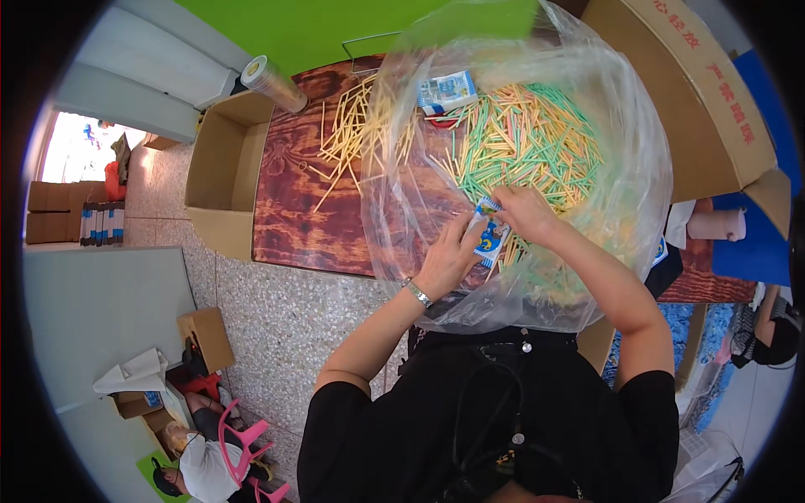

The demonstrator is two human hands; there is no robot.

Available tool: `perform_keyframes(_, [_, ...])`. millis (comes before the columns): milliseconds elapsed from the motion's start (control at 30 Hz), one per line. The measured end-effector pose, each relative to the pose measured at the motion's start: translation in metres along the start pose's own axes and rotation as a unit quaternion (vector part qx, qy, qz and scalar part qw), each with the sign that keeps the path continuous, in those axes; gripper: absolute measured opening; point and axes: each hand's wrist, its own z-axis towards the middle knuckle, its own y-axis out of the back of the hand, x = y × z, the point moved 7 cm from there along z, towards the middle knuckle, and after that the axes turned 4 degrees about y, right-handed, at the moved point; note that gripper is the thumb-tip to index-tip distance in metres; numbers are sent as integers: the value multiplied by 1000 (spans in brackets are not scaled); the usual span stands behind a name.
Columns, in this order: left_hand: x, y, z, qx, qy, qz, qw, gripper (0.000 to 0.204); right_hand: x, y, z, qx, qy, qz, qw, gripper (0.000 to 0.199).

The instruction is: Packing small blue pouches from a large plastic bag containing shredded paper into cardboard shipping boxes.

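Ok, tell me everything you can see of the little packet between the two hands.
The packet is small, oblong, blue and white, with printed pictures, touches of yellow and a striped near edge. It looks like thin plastic film. Its long side runs roughly away from the person, beside the coloured sticks in the clear bag. The left hand holds its left side; the right hand has fingertips at its far end, hiding whether it is open.

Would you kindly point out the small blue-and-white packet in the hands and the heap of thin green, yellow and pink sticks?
Packet [492, 241]: head view, on its printed front.
Heap of sticks [532, 141]: head view, on its middle.
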Motion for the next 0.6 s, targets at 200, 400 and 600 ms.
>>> perform_keyframes(200, [-7, 24, 15, -112, 26, 9, 993, 68, 21, 37, -9, -46, 55, -86, 994, 19])
perform_keyframes(400, [4, 19, 37, -81, 63, -85, 991, 24, 38, 78, -14, -135, 86, 24, 987, 17])
perform_keyframes(600, [-5, 26, 52, -113, 28, -84, 990, 13, 10, 78, -9, -93, -63, 254, 961, 17])
